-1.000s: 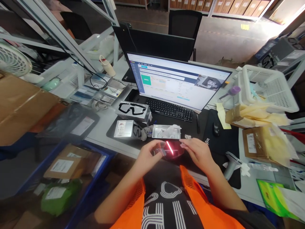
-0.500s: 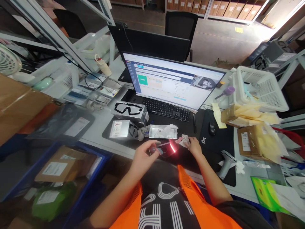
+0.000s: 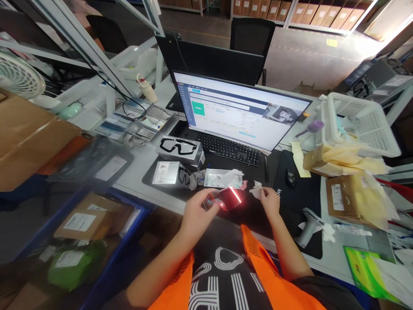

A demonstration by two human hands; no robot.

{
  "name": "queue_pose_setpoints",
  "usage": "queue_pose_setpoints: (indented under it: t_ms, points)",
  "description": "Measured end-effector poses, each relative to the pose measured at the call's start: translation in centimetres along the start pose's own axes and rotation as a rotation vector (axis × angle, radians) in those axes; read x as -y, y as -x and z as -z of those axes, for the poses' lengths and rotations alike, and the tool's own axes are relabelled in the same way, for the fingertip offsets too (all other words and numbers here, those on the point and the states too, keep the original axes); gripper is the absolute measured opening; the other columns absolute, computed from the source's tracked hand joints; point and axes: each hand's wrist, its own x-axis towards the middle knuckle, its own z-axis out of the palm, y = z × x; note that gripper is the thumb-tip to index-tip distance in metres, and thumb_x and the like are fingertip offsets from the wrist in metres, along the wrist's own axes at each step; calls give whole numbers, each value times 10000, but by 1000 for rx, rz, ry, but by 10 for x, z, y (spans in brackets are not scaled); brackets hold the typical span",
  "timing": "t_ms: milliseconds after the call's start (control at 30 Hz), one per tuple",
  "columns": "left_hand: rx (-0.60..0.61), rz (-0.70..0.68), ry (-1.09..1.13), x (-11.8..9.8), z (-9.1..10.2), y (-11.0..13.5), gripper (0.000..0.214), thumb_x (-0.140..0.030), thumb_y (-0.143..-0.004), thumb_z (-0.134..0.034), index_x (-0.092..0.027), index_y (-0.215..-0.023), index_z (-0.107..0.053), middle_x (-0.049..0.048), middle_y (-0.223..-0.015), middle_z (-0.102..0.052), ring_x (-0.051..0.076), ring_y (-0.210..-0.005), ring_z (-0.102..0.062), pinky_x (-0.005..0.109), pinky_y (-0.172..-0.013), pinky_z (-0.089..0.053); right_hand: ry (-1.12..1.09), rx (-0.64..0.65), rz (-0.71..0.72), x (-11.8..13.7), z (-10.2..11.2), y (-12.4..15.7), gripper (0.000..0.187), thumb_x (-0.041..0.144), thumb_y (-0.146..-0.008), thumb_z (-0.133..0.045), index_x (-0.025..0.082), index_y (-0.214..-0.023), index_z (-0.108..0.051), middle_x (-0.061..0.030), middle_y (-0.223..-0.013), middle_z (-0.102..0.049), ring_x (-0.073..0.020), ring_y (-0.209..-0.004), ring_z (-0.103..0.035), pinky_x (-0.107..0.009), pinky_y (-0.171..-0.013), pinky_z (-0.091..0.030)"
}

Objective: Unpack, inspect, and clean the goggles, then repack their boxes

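Sitting at the grey desk [image 3: 138, 181], the person works low over its near edge, close to the body, where both hands can meet. Largest thing ahead is the monitor [image 3: 238, 114], lit, with a black keyboard [image 3: 230, 148] tucked under it; a white basket [image 3: 361, 125] and yellowish padded bags [image 3: 348, 157] crowd the right side, cardboard parcels in a blue bin [image 3: 93, 224] the left. Two goggle boxes [image 3: 180, 150] lie between keyboard and desk edge, and an open silver tray [image 3: 222, 178] with white tissue sits just behind the hands, narrowing the working space. A handheld scanner [image 3: 309, 224] stands to the right on the black mat, a mouse [image 3: 291, 175] beyond it. Left hand [image 3: 196, 211] is closed around the red-tinted lens piece [image 3: 229, 197], held tilted so light glares off its edge, apparently kept up off the mat. Right hand [image 3: 269, 202] pinches a small white scrap of tissue [image 3: 257, 189], fingers narrow, just beside the lens but not touching it. A tiny pink bit [image 3: 243, 185] lies by the tray; what it is cannot be told.
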Motion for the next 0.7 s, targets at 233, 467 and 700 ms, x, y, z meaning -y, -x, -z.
queue_pose_setpoints:
  t_ms: [233, 467, 700]
  points:
    - [-29, -35, -21, 0, -11, 0, 217, -196, -799, -591, -224, -981, -708, -29, -787, -632, 126, -741, -586, 223, -697, -456, -566, 135, -79, 60, 14, 62, 468, 603, -735, -700, 198, -964, -647, -62, -822, -734, -201, -702, -666, -306, -651, -522]
    - [-89, -177, -71, -1, -22, 3, 316, -193, -810, -603, -211, -1111, -698, 5, -880, -714, 147, -779, -655, 248, -754, -514, -1132, 416, -370, 142, 41, 106, 355, 287, -613, -840, 237, -955, -757, -5, -812, -746, -134, -627, -614, -226, -577, -458]
    - [-279, -343, -232, 3, -23, 12, 318, -189, -837, -634, -202, -1149, -693, 19, -943, -777, 143, -739, -715, 219, -688, -549, -933, 570, -10, 165, 33, 127, 258, 139, -593, -757, 230, -830, -801, -11, -832, -718, -161, -728, -597, -246, -642, -451]
